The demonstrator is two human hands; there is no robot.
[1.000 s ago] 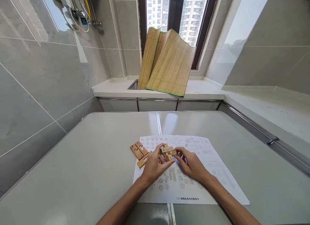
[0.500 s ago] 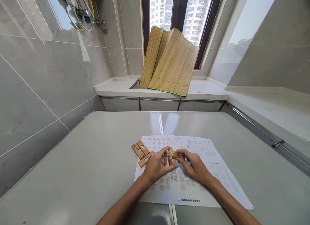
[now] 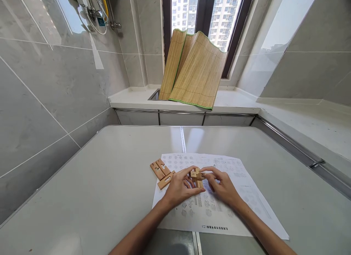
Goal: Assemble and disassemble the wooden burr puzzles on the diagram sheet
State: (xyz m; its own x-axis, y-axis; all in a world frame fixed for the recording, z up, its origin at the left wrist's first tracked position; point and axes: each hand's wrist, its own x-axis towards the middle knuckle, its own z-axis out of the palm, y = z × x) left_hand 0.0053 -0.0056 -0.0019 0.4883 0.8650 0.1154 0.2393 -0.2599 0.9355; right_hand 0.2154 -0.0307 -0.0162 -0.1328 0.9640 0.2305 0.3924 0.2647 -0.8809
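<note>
A partly interlocked wooden burr puzzle (image 3: pixel 197 174), made of notched light-wood pieces, is held just above a printed sheet. My left hand (image 3: pixel 177 189) grips it from the left, fingers at its upper side and thumb along the bottom. From the right, my right hand (image 3: pixel 222 185) pinches the end of a darker piece that juts out of the puzzle, index finger above and thumb beside it. Several notched wooden puzzle pieces (image 3: pixel 157 170) lie flat left of my left hand, some overlapping the sheet's corner. My fingers partly cover the puzzle.
The printed sheet (image 3: pixel 241 218), covered with small diagrams, lies on a pale table (image 3: pixel 104 185) with a seam down its middle. Beyond it, a folded bamboo mat (image 3: pixel 196 72) leans against the window above a white ledge (image 3: pixel 131 96). Tiled walls flank both sides.
My right index finger has shifted up over the puzzle's upper right, and the thumb has drawn in nearer the jutting piece. The puzzle has turned slightly in my left hand.
</note>
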